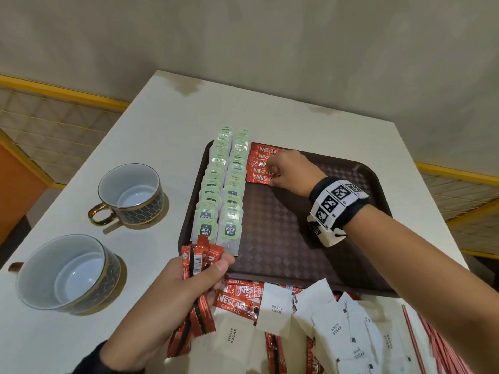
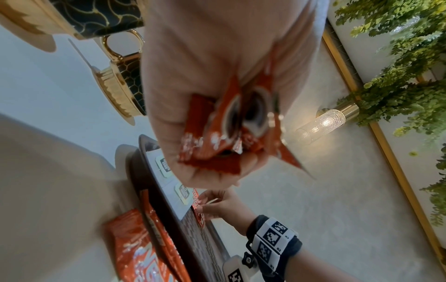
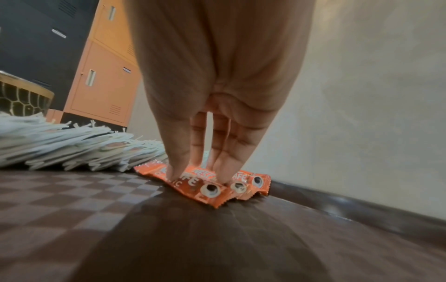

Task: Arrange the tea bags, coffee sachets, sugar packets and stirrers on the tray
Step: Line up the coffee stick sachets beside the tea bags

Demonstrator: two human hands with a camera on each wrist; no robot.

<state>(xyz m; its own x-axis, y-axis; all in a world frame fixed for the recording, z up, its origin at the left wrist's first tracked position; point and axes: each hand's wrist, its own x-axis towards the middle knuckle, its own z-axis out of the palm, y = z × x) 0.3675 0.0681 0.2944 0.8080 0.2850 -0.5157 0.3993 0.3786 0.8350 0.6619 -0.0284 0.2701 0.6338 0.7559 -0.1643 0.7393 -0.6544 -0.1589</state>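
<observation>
A brown tray point(image 1: 283, 238) holds two rows of green-tagged tea bags point(image 1: 224, 190) along its left side. Beside them at the far end lies a short column of red coffee sachets point(image 1: 260, 166). My right hand point(image 1: 274, 176) is over that column. In the right wrist view its thumb and straight fingertips point(image 3: 173, 169) press on the nearest sachet point(image 3: 193, 186), which lies flat on the tray. My left hand point(image 1: 216, 268) hovers by the tray's near left corner and grips a bunch of red sachets point(image 1: 198, 259), seen close up as crumpled sachet ends point(image 2: 217, 137).
Loose coffee sachets point(image 1: 235, 303), white sugar packets point(image 1: 334, 327) and red stirrers point(image 1: 432, 344) lie heaped on the table in front of the tray. Two dark, gold-rimmed cups point(image 1: 131, 194) point(image 1: 68, 273) stand to the left. The tray's right half shows bare chequered surface.
</observation>
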